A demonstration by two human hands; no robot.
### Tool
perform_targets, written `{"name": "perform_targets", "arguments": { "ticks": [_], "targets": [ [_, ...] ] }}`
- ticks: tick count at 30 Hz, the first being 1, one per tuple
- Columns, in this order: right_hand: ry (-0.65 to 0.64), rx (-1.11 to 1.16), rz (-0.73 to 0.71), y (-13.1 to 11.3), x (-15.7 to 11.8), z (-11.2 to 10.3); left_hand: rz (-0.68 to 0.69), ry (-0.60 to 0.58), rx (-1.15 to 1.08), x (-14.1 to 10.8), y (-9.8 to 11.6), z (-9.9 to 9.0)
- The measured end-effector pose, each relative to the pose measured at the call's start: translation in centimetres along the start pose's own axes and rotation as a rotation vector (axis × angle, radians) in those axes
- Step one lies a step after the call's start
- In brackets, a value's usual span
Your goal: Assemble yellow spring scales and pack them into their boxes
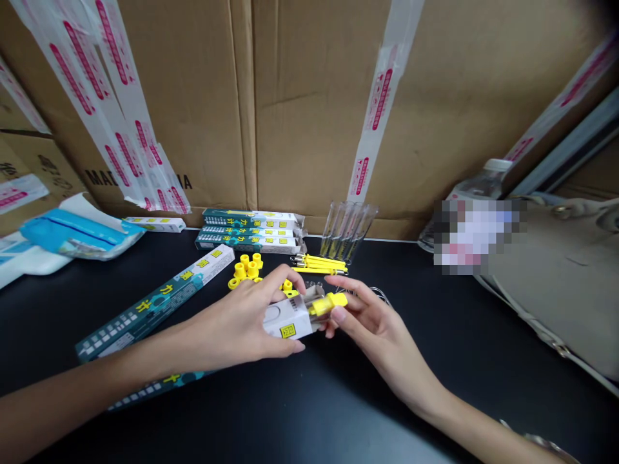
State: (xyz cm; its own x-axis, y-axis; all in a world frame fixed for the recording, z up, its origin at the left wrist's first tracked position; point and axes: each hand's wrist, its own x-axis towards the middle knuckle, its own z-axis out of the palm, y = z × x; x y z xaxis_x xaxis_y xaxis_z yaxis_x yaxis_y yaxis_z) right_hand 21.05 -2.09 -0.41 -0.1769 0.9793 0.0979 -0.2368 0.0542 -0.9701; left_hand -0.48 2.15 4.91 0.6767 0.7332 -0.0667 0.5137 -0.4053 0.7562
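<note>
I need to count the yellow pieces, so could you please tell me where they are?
In the head view, the yellow pieces sit on the black table just beyond the left hand, left of the yellow rods.

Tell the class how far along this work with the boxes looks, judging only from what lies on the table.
Done, it seems: three teal-and-white cardboard boxes lie stacked at the back. In hand: the left hand grips an open white cardboard box, while the right hand holds a yellow plastic piece at its mouth. Left: loose yellow plastic collars and yellow rods on the black table.
</note>
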Motion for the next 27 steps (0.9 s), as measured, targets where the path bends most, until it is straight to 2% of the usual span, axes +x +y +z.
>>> {"name": "perform_targets", "arguments": {
  "ticks": [6,10,14,18,27],
  "targets": [
    [-0.007,-0.015,0.042,-0.19,0.01,0.07,0.004,-0.007,0.064,-0.40,0.30,0.42],
    [0.059,-0.100,-0.045,-0.10,-0.18,0.34,-0.001,-0.006,0.082,-0.74,0.32,0.64],
    [0.044,-0.167,-0.100,-0.13,-0.35,0.54,0.027,-0.008,0.012,-0.65,0.22,0.56],
    [0.041,-0.177,-0.094,-0.19,-0.40,0.50,0.072,0.004,-0.039,-0.33,0.25,0.36],
    [0.100,-0.223,-0.086,-0.15,-0.16,0.47,0.059,-0.013,-0.059,-0.30,0.09,0.44]
  ]
}}
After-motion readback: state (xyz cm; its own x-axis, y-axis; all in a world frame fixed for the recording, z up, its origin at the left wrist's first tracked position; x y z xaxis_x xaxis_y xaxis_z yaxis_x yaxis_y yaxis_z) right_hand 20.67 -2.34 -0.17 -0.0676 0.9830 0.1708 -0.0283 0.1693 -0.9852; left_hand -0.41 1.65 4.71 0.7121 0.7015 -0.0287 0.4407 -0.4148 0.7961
